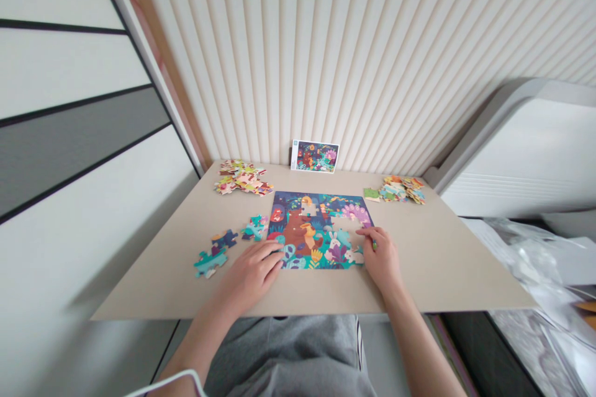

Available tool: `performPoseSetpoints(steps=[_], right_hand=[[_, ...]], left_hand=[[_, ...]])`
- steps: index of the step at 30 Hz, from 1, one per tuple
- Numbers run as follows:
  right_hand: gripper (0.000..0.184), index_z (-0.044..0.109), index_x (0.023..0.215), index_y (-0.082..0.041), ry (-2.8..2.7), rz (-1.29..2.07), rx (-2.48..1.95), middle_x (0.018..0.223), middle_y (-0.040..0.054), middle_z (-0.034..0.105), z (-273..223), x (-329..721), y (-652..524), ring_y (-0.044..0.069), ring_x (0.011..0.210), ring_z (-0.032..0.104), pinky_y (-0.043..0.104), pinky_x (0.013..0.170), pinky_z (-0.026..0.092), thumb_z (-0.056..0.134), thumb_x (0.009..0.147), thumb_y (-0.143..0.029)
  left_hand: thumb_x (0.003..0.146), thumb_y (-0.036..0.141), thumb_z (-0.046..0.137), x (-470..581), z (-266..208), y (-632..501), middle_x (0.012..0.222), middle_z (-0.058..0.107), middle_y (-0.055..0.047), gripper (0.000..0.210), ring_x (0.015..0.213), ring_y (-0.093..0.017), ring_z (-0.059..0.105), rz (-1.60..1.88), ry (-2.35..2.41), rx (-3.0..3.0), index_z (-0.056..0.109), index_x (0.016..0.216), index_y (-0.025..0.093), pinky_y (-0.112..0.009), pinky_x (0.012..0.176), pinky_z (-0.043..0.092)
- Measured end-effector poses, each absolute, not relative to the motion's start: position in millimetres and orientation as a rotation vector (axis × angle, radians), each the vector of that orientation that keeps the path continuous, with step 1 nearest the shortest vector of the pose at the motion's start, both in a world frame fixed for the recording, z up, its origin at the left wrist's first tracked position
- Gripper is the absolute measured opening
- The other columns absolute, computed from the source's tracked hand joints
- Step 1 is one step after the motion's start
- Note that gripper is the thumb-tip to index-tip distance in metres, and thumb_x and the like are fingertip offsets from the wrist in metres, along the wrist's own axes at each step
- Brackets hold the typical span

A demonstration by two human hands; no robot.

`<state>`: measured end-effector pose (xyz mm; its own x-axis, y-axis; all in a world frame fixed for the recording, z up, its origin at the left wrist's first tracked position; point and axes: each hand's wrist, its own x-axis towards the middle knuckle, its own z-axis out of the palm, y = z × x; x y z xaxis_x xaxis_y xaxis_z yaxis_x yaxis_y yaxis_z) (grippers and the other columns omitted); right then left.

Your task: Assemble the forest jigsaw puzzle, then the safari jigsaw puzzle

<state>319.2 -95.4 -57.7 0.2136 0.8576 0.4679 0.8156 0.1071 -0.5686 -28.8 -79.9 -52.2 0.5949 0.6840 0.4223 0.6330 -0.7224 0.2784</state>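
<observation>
A jigsaw puzzle (302, 232) with a colourful forest picture lies mostly joined on the table. One gap shows near its top middle and a larger one on the right, beside a purple peacock. My left hand (254, 270) rests flat, fingers stretched over the puzzle's lower left edge. At the right edge, my right hand (382, 258) has its fingers bent together, the index fingertip by the larger gap. A small green and dark bit of a puzzle piece (374, 244) peeks out between those fingers; most of it is hidden.
Several loose blue and teal pieces (211, 262) lie left of the puzzle. Piles of other pieces stand at the back left (242, 177) and back right (404, 189). A picture card (315, 156) leans against the ribbed wall (307, 62). The table (447, 267) ends near my lap.
</observation>
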Motion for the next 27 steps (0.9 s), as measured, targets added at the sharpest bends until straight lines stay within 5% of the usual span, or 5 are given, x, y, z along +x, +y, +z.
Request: performPoseSetpoints(steps=[27], right_hand=[[0.04,0.077,0.102,-0.028,-2.036,0.072,-1.514,0.11,0.0071,0.064,-40,289,-104,0.026,0.106,0.057,0.043,0.096,0.045,0.051,0.083,-0.004]], left_hand=[[0.1,0.021,0.05,-29,-54,-79,0.125,0.067,-0.008,0.026,0.121,-0.025,0.06,0.782,1.135,2.706,0.07,0.117,0.023,-0.046,0.108,0.05]])
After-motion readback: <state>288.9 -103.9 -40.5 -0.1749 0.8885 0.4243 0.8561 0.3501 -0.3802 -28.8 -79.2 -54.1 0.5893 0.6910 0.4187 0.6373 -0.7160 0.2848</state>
